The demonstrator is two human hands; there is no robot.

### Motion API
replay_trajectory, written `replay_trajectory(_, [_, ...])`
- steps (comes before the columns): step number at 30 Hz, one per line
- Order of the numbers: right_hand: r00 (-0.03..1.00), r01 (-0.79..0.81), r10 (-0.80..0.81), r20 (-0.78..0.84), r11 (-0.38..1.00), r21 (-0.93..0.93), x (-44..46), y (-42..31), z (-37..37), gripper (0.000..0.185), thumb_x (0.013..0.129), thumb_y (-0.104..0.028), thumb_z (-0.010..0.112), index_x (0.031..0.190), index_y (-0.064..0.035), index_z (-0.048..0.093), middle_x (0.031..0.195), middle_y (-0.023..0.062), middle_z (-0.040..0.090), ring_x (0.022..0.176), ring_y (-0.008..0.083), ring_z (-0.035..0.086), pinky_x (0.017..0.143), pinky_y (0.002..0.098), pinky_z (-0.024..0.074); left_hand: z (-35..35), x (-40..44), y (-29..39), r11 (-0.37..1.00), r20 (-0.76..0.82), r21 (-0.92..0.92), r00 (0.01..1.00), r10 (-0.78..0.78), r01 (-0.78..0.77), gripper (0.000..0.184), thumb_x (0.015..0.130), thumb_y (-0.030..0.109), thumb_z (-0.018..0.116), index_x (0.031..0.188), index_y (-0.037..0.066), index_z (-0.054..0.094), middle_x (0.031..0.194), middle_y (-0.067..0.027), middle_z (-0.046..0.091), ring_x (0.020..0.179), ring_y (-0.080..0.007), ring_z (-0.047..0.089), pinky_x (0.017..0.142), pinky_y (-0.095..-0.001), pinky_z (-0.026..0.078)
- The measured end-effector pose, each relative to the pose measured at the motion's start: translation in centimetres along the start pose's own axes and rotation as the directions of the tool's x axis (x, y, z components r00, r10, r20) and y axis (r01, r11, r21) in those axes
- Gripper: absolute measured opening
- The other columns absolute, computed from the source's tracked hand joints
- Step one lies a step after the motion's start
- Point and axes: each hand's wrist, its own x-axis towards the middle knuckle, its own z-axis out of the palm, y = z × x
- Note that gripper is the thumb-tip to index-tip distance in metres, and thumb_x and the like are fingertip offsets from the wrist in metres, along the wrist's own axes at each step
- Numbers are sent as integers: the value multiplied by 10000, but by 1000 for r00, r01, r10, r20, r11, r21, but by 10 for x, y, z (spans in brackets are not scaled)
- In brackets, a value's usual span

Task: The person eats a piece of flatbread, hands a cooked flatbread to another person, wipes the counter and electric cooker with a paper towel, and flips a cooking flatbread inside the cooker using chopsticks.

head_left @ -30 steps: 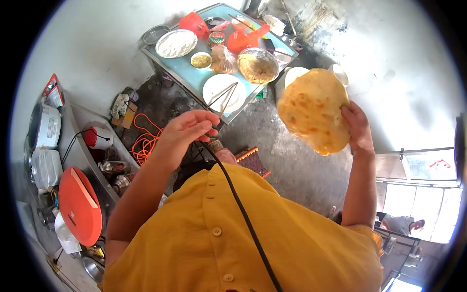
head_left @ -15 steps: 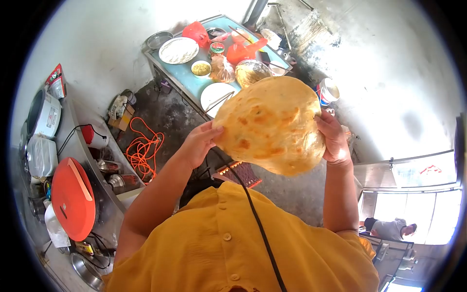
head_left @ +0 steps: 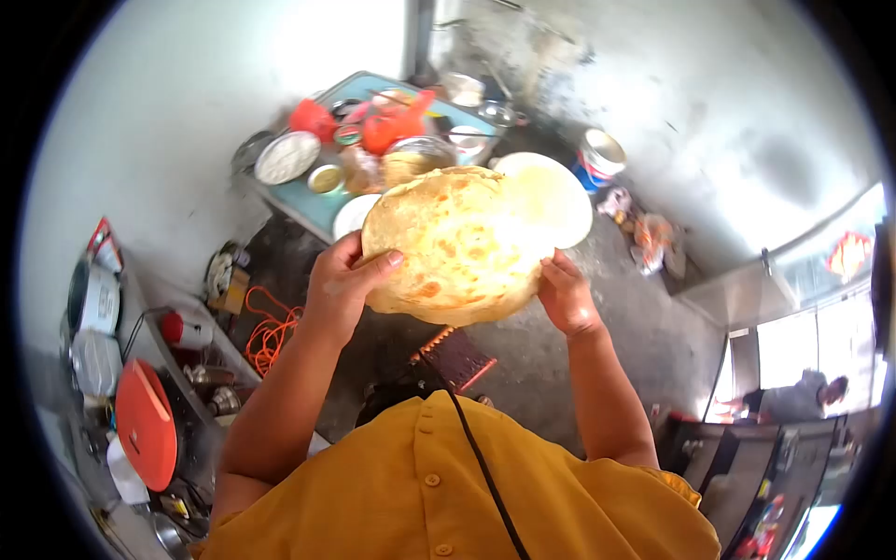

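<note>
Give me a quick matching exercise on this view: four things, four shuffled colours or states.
1. flatbread
2. cord
3. bucket
4. large disc

A. red
B. held up between left hand and right hand
C. white and blue
D. orange, in loose loops on the floor

Pairs: 1-B, 2-D, 3-C, 4-A
</note>
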Motion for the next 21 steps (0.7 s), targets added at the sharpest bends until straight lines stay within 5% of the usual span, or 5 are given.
replay_trajectory(6, [955, -133, 57, -293, 960, -248, -106, -22, -130, 389, 1018, -305, 492, 1337, -85, 526, 1246, 40, 604, 1113, 159, 546, 983, 359, 402, 169, 9, -25, 995, 276, 77, 960, 41, -65, 327, 864, 93, 716, 1139, -57, 623, 1050, -84, 689, 911, -111, 631, 822, -275, 502])
replay_trajectory(11, [836, -186, 141, -531, 982, -32, -203, -9, -191, 431, 985, -302, 559, 1353, -90, 485, 1097, 38, 605, 1040, 160, 568, 886, 360, 454, 291, 4, -69, 935, 462, 304, 887, 22, -181, 232, 838, 89, 708, 1020, -47, 659, 925, -114, 718, 829, -150, 673, 759, -302, 519])
replay_trajectory(13, [686, -229, 75, -724, 966, -118, -242, 0, -203, 447, 977, -288, 578, 1361, -87, 466, 1133, 64, 612, 1036, 183, 579, 848, 355, 493, 334, -6, -84, 725, 569, 502, 811, 135, -472, 210, 809, 116, 705, 959, -25, 664, 859, -174, 706, 756, -258, 696, 700, -342, 516])
replay_trajectory(14, [751, -143, 139, -646, 989, 46, -267, -11, -195, 431, 984, -306, 577, 1343, -88, 478, 1150, 87, 606, 1029, 200, 597, 820, 355, 513, 359, -20, -89, 706, 587, 482, 789, 181, -520, 211, 783, 135, 692, 919, -22, 654, 830, -207, 676, 735, -367, 670, 660, -385, 508])
replay_trajectory(21, [883, 232, 150, -444, 682, 693, -355, -39, -185, 1044, 846, -739, 500, 1558, -118, 54, 1474, 249, 336, 1267, 400, 481, 1046, 491, 435, 461, -90, -143, 375, 938, 185, 276, 207, -908, 145, 779, 142, 701, 745, 66, 581, 705, -92, 601, 726, -323, 606, 829, -449, 479])
